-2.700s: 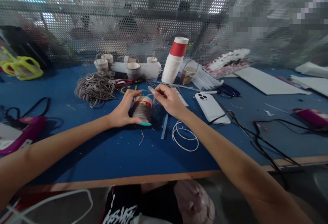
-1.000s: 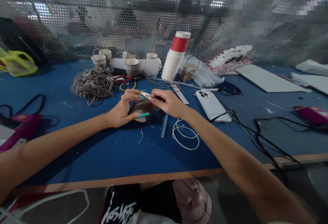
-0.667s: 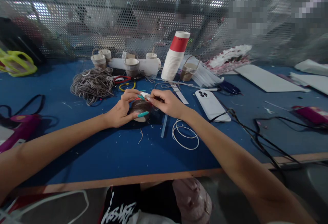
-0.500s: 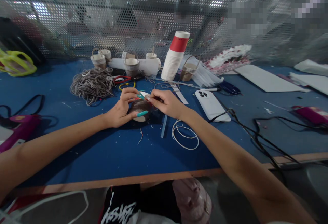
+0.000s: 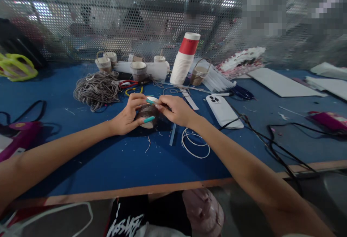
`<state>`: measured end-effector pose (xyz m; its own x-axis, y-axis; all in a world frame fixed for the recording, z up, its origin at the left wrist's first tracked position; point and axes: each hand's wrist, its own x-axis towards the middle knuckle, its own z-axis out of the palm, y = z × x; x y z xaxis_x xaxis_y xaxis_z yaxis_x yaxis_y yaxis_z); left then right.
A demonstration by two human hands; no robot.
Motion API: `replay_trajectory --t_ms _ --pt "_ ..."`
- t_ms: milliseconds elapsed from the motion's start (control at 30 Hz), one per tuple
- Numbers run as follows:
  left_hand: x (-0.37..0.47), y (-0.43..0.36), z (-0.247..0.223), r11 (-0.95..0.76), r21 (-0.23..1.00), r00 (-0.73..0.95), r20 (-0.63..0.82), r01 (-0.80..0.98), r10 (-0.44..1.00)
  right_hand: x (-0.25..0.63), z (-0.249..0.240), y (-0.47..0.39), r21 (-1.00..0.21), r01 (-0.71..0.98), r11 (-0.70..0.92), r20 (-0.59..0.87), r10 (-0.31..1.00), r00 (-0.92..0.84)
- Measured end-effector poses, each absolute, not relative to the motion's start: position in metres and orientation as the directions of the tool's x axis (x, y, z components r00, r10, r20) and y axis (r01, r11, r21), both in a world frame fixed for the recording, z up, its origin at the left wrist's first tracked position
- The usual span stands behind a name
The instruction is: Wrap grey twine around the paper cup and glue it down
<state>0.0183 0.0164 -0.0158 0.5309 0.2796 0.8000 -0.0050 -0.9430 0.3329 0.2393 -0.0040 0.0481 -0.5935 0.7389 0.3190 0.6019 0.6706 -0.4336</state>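
Observation:
A paper cup wound with grey-brown cord (image 5: 147, 112) lies tilted on its side over the blue table. My left hand (image 5: 127, 117) is closed around it, the long turquoise thumbnail along the near side and the fingers at the far rim. At the cup's upper right edge, my right hand (image 5: 177, 111) has thumb and forefinger pinched together. What sits between those fingertips is too small and covered to make out. Behind my left hand lies a large tangle of grey cord (image 5: 96, 89), with red-handled pliers (image 5: 128, 83) and a yellow-handled tool (image 5: 130, 91) beside it.
Several small cord-wrapped cups with handles, one of them a cup (image 5: 138, 70), stand at the back. A tall stack of paper cups (image 5: 180, 67) rises near them. To the right are a white phone (image 5: 223, 112), white cord coil (image 5: 195, 150) and black cables (image 5: 267, 139). A purple glue gun (image 5: 23, 136) lies left.
My hands stay at the cup with only a slight shift of the right fingers at its rim. A red patch visible there before is now mostly covered.

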Motion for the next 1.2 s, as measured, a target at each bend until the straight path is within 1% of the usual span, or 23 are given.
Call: replay_trajectory --t_ms 233,333,433,500,600,700,800,867,1033,1200 --pt "0.016 0.017 -0.018 -0.94 0.342 0.539 0.79 0.007 0.292 0.24 0.051 -0.004 -0.453 0.558 0.695 0.352 0.714 -0.605" --pt "0.016 0.018 -0.02 -0.926 0.377 0.505 0.796 0.015 0.333 0.241 0.052 -0.007 -0.503 0.543 0.673 0.365 0.734 -0.573" --pt "0.017 0.02 -0.019 -0.925 0.38 0.423 0.84 -0.012 0.339 0.242 0.051 -0.009 -0.587 0.445 0.676 0.431 0.727 -0.535" --pt "0.019 0.022 -0.016 -0.921 0.385 0.372 0.864 -0.055 0.339 0.242 0.05 -0.01 -0.623 0.359 0.695 0.487 0.704 -0.517" --pt "0.018 0.026 -0.015 -0.892 0.441 0.293 0.869 -0.097 0.398 0.241 0.047 -0.012 -0.64 0.276 0.717 0.549 0.678 -0.489" --pt "0.015 0.035 -0.02 -0.839 0.529 0.251 0.836 -0.127 0.489 0.238 0.047 -0.015 -0.628 0.253 0.736 0.592 0.663 -0.458" --pt "0.01 0.045 -0.028 -0.771 0.605 0.248 0.792 -0.199 0.558 0.235 0.051 -0.02 -0.628 0.274 0.729 0.564 0.668 -0.486" --pt "0.009 0.049 -0.03 -0.736 0.628 0.25 0.777 -0.253 0.577 0.234 0.052 -0.022 -0.64 0.278 0.717 0.535 0.675 -0.508" --pt "0.01 0.044 -0.025 -0.601 0.71 0.27 0.7 -0.368 0.661 0.233 0.05 -0.02 -0.686 0.23 0.691 0.507 0.68 -0.53" --pt "0.013 0.036 -0.018 -0.517 0.737 0.305 0.661 -0.436 0.686 0.233 0.047 -0.016 -0.713 0.223 0.665 0.455 0.681 -0.574"
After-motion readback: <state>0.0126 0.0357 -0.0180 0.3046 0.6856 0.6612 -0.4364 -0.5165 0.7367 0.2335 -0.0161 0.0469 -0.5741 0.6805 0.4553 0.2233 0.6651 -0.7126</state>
